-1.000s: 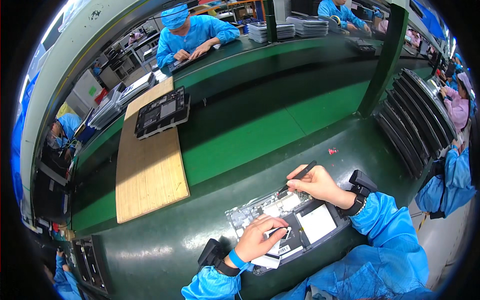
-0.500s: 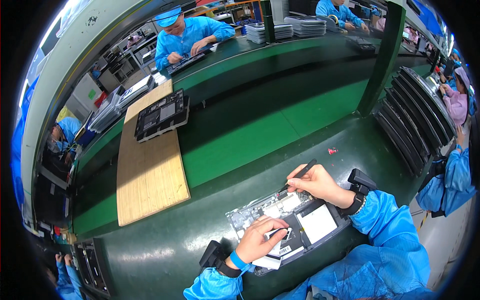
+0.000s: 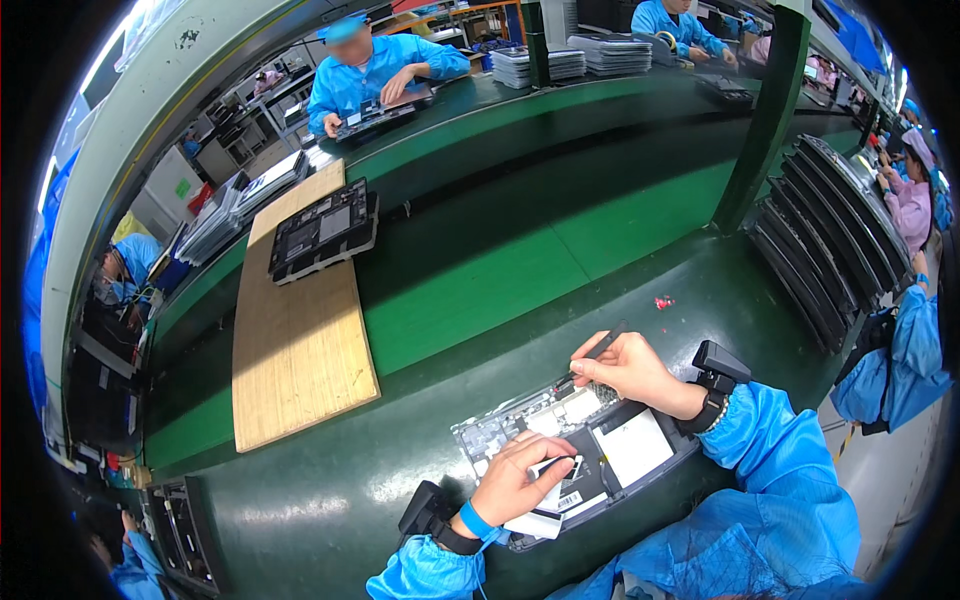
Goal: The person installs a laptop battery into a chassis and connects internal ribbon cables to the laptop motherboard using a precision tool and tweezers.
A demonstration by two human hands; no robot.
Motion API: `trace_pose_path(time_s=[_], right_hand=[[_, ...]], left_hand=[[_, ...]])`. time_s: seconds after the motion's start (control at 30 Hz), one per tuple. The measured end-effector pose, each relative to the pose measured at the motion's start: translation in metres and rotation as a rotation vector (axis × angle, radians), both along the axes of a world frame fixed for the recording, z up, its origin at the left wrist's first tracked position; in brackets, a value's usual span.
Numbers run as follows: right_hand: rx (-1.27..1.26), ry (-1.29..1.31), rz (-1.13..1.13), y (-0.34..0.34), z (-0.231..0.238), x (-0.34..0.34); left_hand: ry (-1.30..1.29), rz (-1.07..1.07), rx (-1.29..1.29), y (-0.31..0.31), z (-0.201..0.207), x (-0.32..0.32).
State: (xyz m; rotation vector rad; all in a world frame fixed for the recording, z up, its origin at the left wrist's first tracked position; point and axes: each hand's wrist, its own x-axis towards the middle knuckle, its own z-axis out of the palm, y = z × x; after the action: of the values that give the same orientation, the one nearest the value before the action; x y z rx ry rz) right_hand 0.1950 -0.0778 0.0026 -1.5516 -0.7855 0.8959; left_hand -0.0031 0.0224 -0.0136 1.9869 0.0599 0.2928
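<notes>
An opened laptop base, with its circuit board and inner parts bare, lies on the green bench in front of me. My right hand pinches a pair of black tweezers, their tips down at the far edge of the circuit board. My left hand rests on the near left part of the base with its fingers bent together. A small dark piece shows at its fingertips, too hidden to name. White sheet-like pieces lie under and beside that hand.
A wooden board lies across the green strip on the left, carrying another opened laptop base. Black laptop parts are stacked at the right by a green post. Across the bench, a co-worker handles a device.
My hands, the tweezers and the laptop base stay almost in place. The seam in the green strip has shifted slightly left. Across the bench, the co-worker's hands and device have moved.
</notes>
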Motion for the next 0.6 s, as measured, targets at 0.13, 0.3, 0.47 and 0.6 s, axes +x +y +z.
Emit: trace_pose_path(time_s=[0.13, 0.3, 0.47, 0.6], right_hand=[[0.004, 0.039, -0.021, -0.003, 0.002, 0.002], [0.217, -0.045, -0.253, -0.029, 0.0, 0.055], [0.076, -0.242, -0.436, -0.071, -0.011, 0.125], [-0.002, -0.301, -0.422, -0.077, -0.014, 0.131]], left_hand=[[0.021, -0.005, -0.014, 0.0, 0.002, 0.001], [0.021, -0.003, -0.028, 0.001, 0.002, -0.001], [0.027, 0.003, -0.033, 0.002, 0.005, -0.003], [0.045, 0.026, -0.053, 0.0, 0.007, 0.001]])
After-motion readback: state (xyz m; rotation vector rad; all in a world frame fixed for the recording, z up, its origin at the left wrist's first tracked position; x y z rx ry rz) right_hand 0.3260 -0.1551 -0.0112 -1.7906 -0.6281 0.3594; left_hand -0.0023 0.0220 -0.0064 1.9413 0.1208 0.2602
